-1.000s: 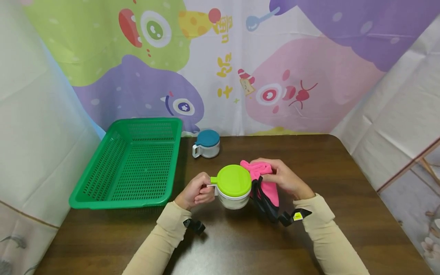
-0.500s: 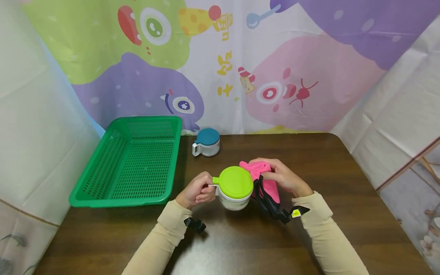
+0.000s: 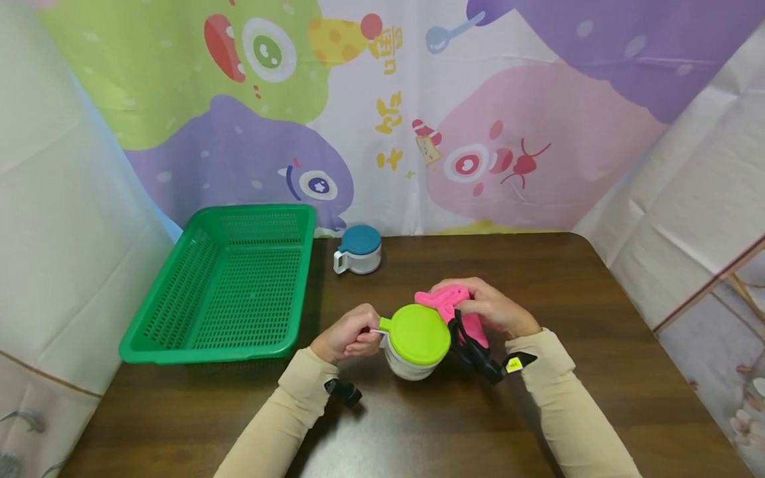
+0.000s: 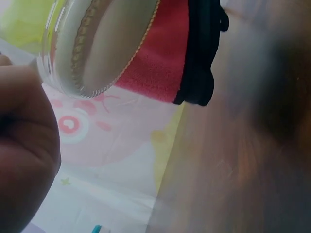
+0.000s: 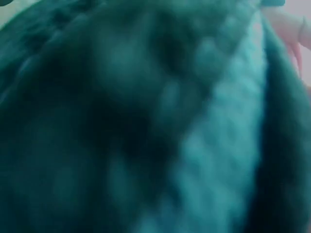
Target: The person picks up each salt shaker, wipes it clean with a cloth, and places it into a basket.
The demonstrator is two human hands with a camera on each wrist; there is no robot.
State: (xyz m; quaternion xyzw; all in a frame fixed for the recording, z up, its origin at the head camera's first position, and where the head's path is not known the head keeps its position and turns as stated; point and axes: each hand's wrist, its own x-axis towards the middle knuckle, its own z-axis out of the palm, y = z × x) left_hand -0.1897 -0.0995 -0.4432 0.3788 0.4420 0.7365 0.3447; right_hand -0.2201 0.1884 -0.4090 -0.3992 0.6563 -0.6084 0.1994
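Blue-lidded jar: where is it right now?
In the head view, the blue-lidded jar stands near the far edge of the table, just right of the green basket and beyond the left hand.

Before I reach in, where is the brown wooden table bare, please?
Bare: the table right of the right hand, and its back strip right of the round blue-lidded jar. Crowded: the centre, where the left hand holds the round lime-lidded jar beside the fuzzy pink cloth.

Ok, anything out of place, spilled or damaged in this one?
No spill or damage is visible. What looks odd is the right wrist view: blurred dark fabric fills most of it, leaving little of the right hand in sight.
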